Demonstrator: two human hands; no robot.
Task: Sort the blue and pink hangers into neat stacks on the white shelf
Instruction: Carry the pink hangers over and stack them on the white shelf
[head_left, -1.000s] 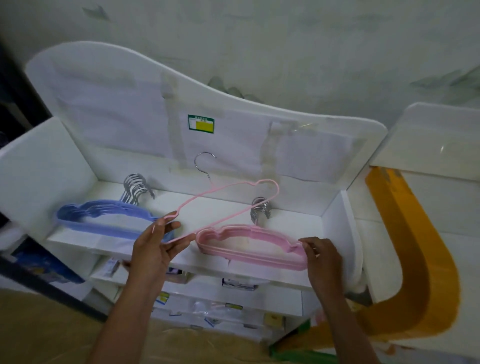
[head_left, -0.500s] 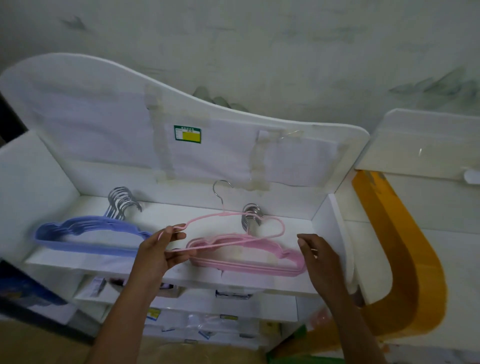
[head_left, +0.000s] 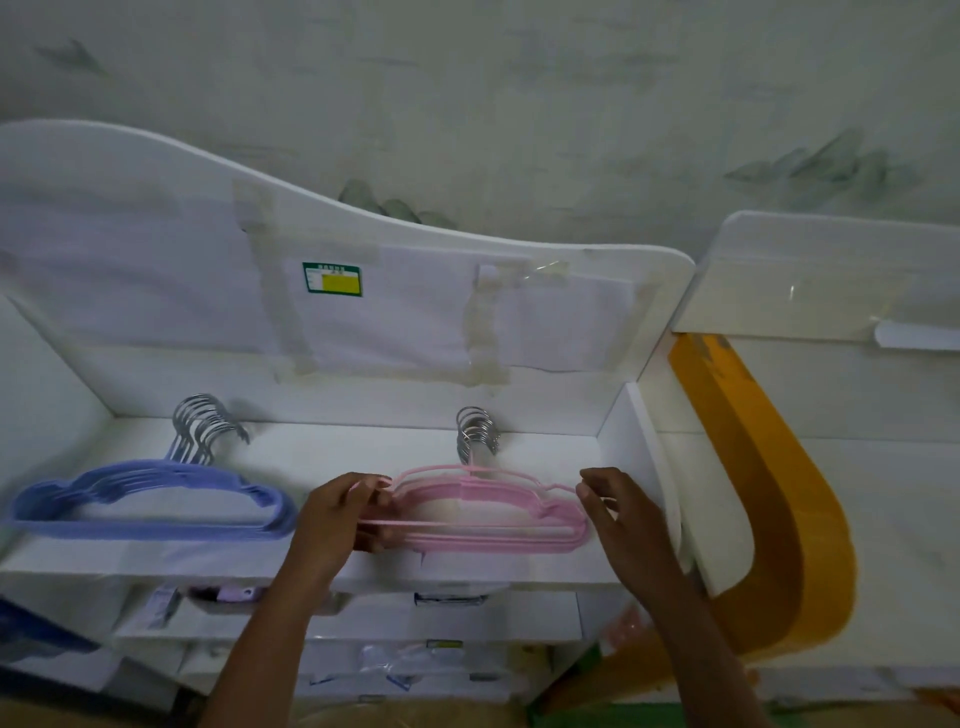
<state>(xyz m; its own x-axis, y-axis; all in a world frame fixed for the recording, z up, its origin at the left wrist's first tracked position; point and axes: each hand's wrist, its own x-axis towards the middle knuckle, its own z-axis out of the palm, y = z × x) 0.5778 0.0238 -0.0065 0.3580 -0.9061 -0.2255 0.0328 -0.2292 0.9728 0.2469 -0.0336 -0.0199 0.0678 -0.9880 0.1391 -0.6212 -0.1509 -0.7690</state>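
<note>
Here, we see the left hand (head_left: 337, 512) pinching the left end of a pink hanger (head_left: 470, 524), thumb and fingers curled round its thin wire, while the right hand (head_left: 618, 512) pinches the hanger's right shoulder between curled fingertips. The hanger lies level on top of the pink stack (head_left: 493, 538), whose steel hooks (head_left: 475, 434) stand bunched at twelve o'clock from the hands, near the back panel.

At nine o'clock from the left hand, well apart from the pink pile, we find the blue stack (head_left: 150, 501) lying flat, its own hooks (head_left: 208, 423) fanned at the rear. Both piles rest on the top board of the white shelf (head_left: 332, 452), the pink one toward the right side wall.

On the curved back panel at twelve o'clock we note taped paper sheets and a green and yellow label (head_left: 332, 279). At six o'clock, under the top board, lower shelves hold small packets, too blurred for us to identify. At three o'clock, beyond the side wall, a broad orange band (head_left: 779, 509) curves across a pale surface.
</note>
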